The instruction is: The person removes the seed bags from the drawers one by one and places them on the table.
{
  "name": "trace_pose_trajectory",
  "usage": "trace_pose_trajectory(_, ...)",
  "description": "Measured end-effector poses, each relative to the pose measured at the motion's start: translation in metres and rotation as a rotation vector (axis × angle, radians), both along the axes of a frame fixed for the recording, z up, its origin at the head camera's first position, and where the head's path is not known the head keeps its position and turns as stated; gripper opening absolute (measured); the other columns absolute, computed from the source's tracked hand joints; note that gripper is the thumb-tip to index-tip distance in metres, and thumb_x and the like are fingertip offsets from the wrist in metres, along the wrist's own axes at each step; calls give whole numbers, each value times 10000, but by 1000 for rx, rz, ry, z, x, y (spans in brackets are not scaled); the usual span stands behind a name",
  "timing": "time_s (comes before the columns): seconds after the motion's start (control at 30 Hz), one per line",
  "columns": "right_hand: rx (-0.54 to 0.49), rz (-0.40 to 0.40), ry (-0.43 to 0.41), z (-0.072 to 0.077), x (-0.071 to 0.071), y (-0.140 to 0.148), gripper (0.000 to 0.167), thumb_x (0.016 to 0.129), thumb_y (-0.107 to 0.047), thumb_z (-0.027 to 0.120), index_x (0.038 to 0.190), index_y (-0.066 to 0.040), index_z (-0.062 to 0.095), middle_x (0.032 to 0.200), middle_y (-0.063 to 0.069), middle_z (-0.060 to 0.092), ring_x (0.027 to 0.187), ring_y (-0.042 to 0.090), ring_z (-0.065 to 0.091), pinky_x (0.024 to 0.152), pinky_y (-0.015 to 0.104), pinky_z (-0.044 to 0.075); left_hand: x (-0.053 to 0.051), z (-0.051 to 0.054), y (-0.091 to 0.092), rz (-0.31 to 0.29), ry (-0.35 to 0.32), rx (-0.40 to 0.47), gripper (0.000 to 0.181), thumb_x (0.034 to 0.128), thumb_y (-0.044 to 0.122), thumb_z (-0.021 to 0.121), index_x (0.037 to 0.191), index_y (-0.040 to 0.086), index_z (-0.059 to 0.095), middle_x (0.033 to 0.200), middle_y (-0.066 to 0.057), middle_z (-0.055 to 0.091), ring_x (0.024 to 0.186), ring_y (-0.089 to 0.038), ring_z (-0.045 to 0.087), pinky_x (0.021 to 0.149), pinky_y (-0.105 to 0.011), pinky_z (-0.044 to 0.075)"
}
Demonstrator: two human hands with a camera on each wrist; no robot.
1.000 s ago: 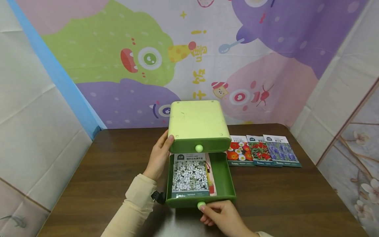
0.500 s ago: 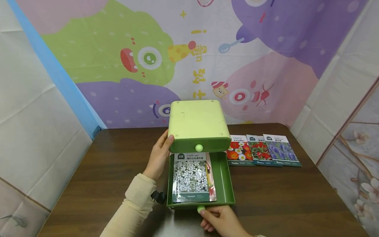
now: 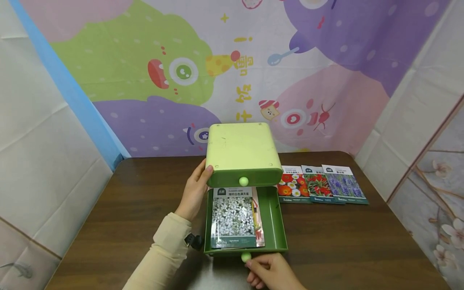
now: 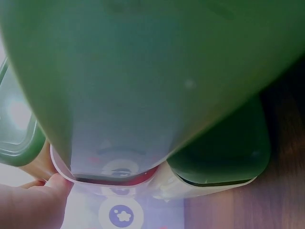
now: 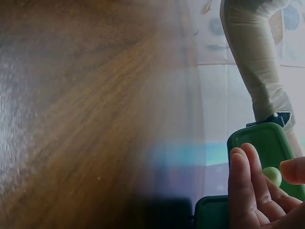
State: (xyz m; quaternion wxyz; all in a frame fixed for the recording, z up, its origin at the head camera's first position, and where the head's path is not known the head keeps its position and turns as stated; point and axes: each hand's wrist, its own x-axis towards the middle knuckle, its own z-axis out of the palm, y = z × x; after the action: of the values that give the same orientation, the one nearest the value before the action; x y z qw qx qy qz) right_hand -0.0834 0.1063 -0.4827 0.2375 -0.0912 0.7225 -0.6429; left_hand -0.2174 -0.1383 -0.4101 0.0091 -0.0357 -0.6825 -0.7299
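Note:
A light-green cabinet (image 3: 242, 147) has its green upper drawer closed and its lower drawer (image 3: 273, 219) pulled out. Inside the lower one, at its left, a white-flower seed packet (image 3: 233, 217) lies over a partly hidden reddish packet (image 3: 259, 225). My left hand (image 3: 192, 193) rests against the cabinet's left side, thumb at the front corner; the left wrist view shows this hand (image 4: 35, 202) at an edge. My right hand (image 3: 275, 272) is just beside the lower knob (image 3: 246, 257). In the right wrist view its fingers (image 5: 241, 179) are extended, with the thumb apart from the knob (image 5: 272, 176).
Three overlapping seed packets, with red-orange (image 3: 294, 185), red (image 3: 319, 186) and purple flowers (image 3: 344, 186), lie right of the cabinet on the brown table (image 3: 145, 201). A cartoon-print cloth (image 3: 145, 80) hangs behind.
Over the last second the lower drawer has come slightly toward me and its packets have slid toward its front. My right hand has let go of the knob and moved slightly down. My left hand has stayed put.

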Motion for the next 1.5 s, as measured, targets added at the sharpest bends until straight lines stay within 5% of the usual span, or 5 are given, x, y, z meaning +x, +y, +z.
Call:
trace_pose_trajectory(0.3, -98, 115, 14, 23, 6, 4, 371, 975, -177, 604, 999, 190, 647, 815, 129, 724, 651, 27, 653, 600, 164, 544, 0, 0, 0, -3, 6, -2, 619, 1011, 451, 502, 1552, 252, 276, 1587, 0, 306, 1417, -221, 368, 1091, -503, 360)
trace_pose_trajectory(0.47, -132, 145, 140, 46, 2, 6, 352, 996, -168, 567, 982, 174, 651, 826, 321, 672, 674, 13, 655, 621, 213, 575, 0, -1, 0, -3, 10, 4, 616, 1012, 444, 503, 1551, 247, 279, 1586, -5, 307, 1409, -223, 377, 1114, -532, 345)
trace_pose_trajectory(0.97, -37, -61, 483, 98, -50, 16, 232, 996, -91, 559, 947, 91, 693, 812, 212, 708, 699, 76, 684, 635, 318, 597, -1, -2, -1, -8, 4, 14, 620, 1004, 452, 516, 1547, 256, 289, 1594, 3, 294, 1434, -228, 349, 1126, -549, 329)
trace_pose_trajectory(1.3, -28, -84, 588, 103, -83, 16, 227, 1001, -80, 548, 963, 81, 703, 813, 192, 711, 704, 88, 679, 644, 311, 593, -1, -2, -1, -7, 5, 1, 619, 1003, 454, 517, 1546, 262, 290, 1598, 4, 288, 1428, -233, 360, 1125, -553, 331)
trace_pose_trajectory(1.5, 27, -31, 548, 93, -94, 12, 232, 1007, -130, 555, 972, 32, 718, 849, 184, 714, 745, 129, 692, 679, 331, 596, 0, -2, -1, -8, 13, 15, 616, 1005, 447, 517, 1546, 258, 291, 1585, 0, 312, 1413, -230, 380, 1122, -537, 339)
